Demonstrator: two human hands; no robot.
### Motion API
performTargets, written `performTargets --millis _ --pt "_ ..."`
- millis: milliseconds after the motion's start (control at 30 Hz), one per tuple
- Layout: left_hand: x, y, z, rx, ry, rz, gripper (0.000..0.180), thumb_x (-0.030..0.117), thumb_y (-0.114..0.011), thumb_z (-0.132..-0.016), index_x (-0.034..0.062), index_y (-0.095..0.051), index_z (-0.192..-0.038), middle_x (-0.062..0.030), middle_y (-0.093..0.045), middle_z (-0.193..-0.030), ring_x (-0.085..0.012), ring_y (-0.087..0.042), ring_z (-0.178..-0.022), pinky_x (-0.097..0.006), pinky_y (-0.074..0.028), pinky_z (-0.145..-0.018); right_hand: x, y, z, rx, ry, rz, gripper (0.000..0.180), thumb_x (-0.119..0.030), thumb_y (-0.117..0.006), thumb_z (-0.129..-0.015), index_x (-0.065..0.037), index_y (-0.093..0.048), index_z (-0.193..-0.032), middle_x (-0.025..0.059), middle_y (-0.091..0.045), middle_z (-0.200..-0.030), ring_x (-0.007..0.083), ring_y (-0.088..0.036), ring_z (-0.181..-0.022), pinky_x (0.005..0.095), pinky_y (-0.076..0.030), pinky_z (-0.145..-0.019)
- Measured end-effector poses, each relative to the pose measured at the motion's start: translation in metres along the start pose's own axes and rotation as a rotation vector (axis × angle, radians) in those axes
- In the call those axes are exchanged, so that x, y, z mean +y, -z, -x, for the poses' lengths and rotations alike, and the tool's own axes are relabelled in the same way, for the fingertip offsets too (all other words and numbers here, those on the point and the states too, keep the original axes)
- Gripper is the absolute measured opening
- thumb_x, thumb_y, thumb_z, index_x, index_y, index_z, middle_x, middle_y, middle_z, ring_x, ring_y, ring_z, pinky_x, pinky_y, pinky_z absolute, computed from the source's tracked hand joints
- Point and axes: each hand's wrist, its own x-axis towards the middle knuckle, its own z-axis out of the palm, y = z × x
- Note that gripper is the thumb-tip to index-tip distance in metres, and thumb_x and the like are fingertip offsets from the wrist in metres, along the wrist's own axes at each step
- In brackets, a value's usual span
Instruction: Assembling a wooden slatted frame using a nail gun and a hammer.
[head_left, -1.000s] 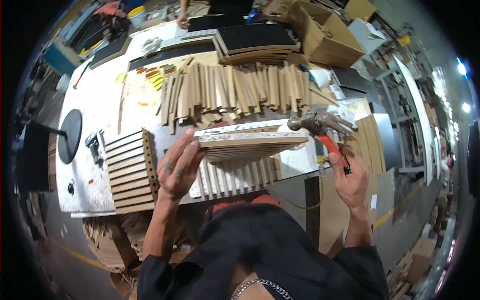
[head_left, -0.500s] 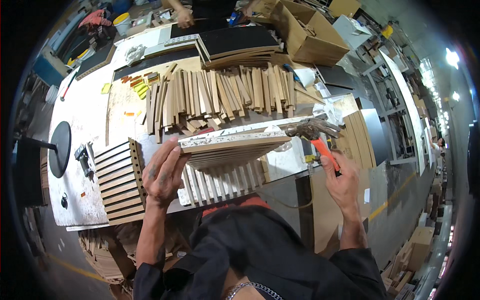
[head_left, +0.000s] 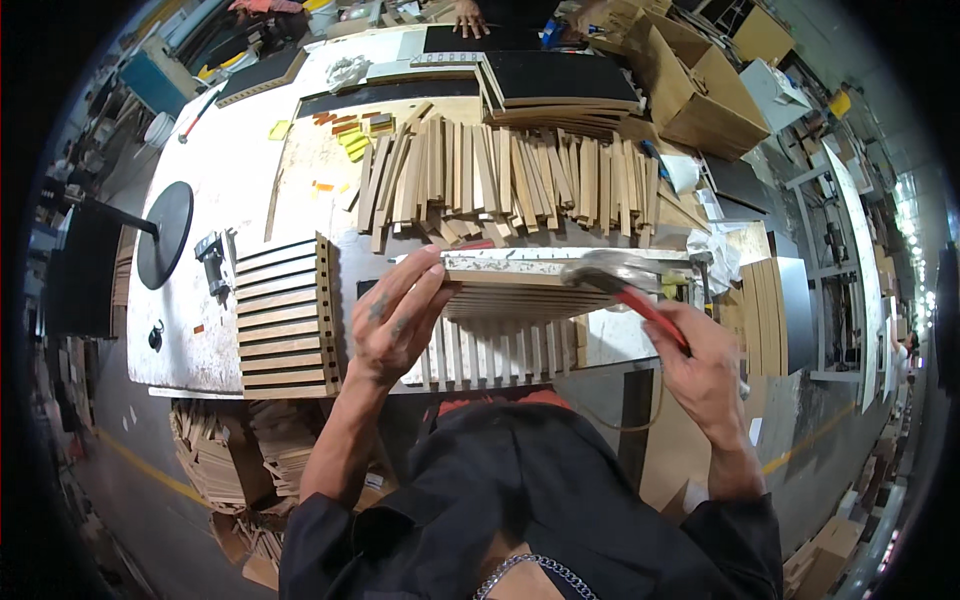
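My right hand (head_left: 702,358) is closed around the red handle of a claw hammer (head_left: 640,303). The hammer's head is smeared by motion and lies over the right part of a white, scuffed strip (head_left: 500,263); contact between them cannot be told. Beneath this strip stands a tilted slatted wooden panel (head_left: 520,302), its slats running lengthwise. My left hand (head_left: 398,315) grips the left end of panel and strip, fingers over the top corner, thumb hidden. Below the panel lies a white slotted board (head_left: 465,358) at the table's front edge.
A finished-looking slatted panel (head_left: 285,320) lies to the left, beside a black round stand base (head_left: 165,235). Many loose wooden strips (head_left: 500,175) are heaped beyond my hands. Black boards (head_left: 565,80) and a cardboard box (head_left: 700,95) stand farther back. Another person's hand (head_left: 470,18) rests at the far side.
The hammer has swung from above the strip's right end down and left over it, now blurred. My left hand stays on the panel's left end. The whole view has shifted.
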Motion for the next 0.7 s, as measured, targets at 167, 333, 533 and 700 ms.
performTargets --millis 167,333,533,700 --pt "-0.003 -0.004 0.003 0.003 0.009 -0.015 0.037 -0.002 -0.083 -0.074 -0.0018 -0.069 -0.109 -0.0178 -0.071 -0.110 -0.0317 -0.072 -0.098 -0.037 -0.062 -0.081 -0.016 -0.020 -0.024 0.024 0.138 -0.162 0.018 -0.013 -0.072 -0.091 -0.004 -0.070 -0.106 0.0150 -0.071 -0.092 0.0300 -0.070 -0.077 0.0352 -0.054 -0.067" --pt "-0.003 0.001 0.002 -0.029 0.018 -0.009 0.033 -0.002 -0.081 -0.076 -0.0041 -0.069 -0.107 -0.0187 -0.071 -0.110 -0.0315 -0.072 -0.096 -0.036 -0.062 -0.079 -0.032 -0.028 -0.041 -0.067 0.240 -0.145 0.018 -0.017 -0.071 -0.092 -0.003 -0.068 -0.103 0.0150 -0.070 -0.091 0.0329 -0.069 -0.078 0.0373 -0.053 -0.067" --pt "0.008 0.000 0.007 -0.007 0.116 0.044 0.039 0.001 -0.080 -0.080 -0.0044 -0.063 -0.115 -0.0214 -0.070 -0.113 -0.0333 -0.072 -0.100 -0.037 -0.061 -0.082 -0.030 -0.045 -0.048 -0.074 0.320 -0.072 0.017 -0.024 -0.066 -0.092 -0.008 -0.062 -0.095 0.0130 -0.064 -0.078 0.0320 -0.065 -0.072 0.0431 -0.049 -0.059" --pt "0.003 -0.005 0.025 0.026 0.228 0.077 0.088 -0.002 -0.081 -0.079 0.0015 -0.022 -0.144 -0.0246 -0.063 -0.123 -0.0327 -0.068 -0.111 -0.040 -0.060 -0.093 -0.037 -0.046 -0.049 -0.068 0.352 -0.076 0.017 -0.025 -0.066 -0.093 -0.008 -0.061 -0.092 0.0116 -0.063 -0.076 0.0312 -0.065 -0.068 0.0427 -0.049 -0.055"
